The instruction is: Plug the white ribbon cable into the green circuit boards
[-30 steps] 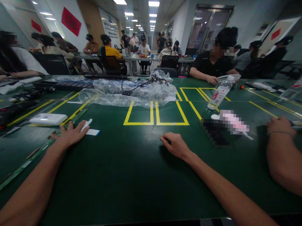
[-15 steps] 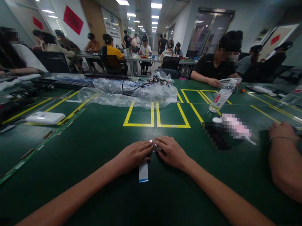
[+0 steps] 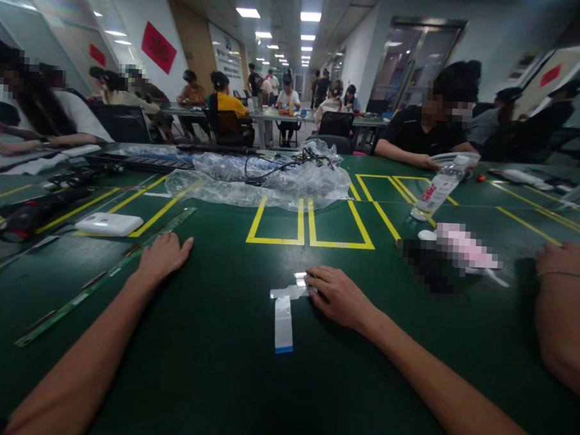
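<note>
A white flat ribbon cable (image 3: 284, 310) with a blue tip lies bent in an L on the green table (image 3: 206, 368). My right hand (image 3: 337, 298) rests palm down with its fingertips pressing the cable's upper end. My left hand (image 3: 162, 255) lies flat and open on the table, fingers spread, right beside a long narrow green circuit strip (image 3: 109, 272) that runs diagonally toward me.
A white box (image 3: 108, 224) sits left of the strip. Crumpled clear plastic with black wires (image 3: 267, 175) lies behind yellow floor-tape rectangles (image 3: 313, 222). A water bottle (image 3: 438, 192) stands at the right. Another person's forearm (image 3: 562, 300) rests at the far right. Other people sit around.
My left hand has left the cable at the centre and moved left to the circuit strip. The cable now lies uncovered, held only by my right fingertips.
</note>
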Demonstrator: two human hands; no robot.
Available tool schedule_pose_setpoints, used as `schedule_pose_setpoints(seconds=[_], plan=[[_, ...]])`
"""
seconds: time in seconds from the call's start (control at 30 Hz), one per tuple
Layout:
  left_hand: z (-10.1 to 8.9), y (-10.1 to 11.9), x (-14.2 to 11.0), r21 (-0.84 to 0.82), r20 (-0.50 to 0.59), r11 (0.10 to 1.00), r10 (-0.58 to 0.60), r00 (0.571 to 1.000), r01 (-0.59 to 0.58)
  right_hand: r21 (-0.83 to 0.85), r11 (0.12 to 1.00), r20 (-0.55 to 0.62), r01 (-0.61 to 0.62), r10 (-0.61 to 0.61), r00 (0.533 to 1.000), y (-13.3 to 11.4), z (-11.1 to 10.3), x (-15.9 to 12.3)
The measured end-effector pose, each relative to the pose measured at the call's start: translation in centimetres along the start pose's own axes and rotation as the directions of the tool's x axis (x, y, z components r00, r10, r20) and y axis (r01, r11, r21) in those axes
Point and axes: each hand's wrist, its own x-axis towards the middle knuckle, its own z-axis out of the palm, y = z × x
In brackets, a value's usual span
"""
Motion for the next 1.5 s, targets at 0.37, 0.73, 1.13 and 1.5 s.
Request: schedule_pose_setpoints(seconds=[0.37, 0.73, 1.13, 1.5], plan=[[-1.1, 17.9, -9.1, -0.276, -0.050, 0.566, 0.799, 0.599, -0.777, 0.053, 0.998, -0.089, 0.027, -0.022, 0.996, -0.3, 0.1, -0.4], [-0.7, 16.6, -8.4, -0.337, -0.100, 0.528, 0.803, 0.587, -0.780, 0.075, 0.997, -0.033, -0.014, 0.017, 0.999, -0.2, -0.1, -0.7], [-1.1, 16.0, -8.1, -0.417, -0.064, 0.538, 0.786, 0.614, -0.732, 0.066, 0.998, -0.025, 0.005, -0.004, 1.000, -0.1, 0.0, -0.6], [-1.0, 16.3, -8.0, -0.385, -0.062, 0.545, 0.790, 0.610, -0.745, -0.006, 1.000, -0.025, -0.006, 0.006, 1.000, -0.2, 0.6, -0.6]])
